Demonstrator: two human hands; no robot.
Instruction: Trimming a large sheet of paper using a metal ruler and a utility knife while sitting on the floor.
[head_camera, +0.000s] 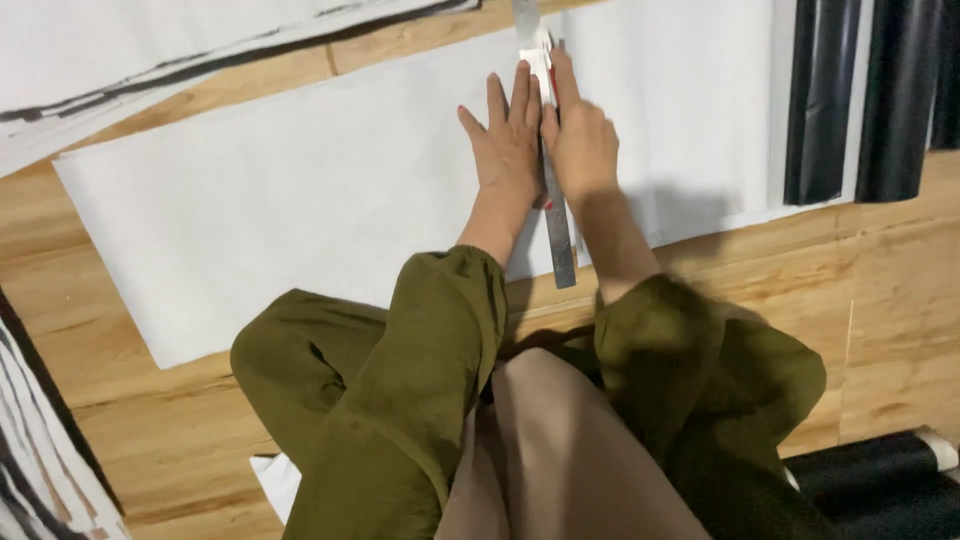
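Your left hand (508, 150) lies flat, fingers spread, pressing the steel ruler (553, 200) onto the white paper sheet (300, 190) spread across the wooden worktop (180, 430). Your right hand (582, 145) is curled around a small cutter (546, 62) at the ruler's edge. The paper looks thin, limp and easily torn; the ruler is probably stiff and slippery, so hold it from above, near its middle.
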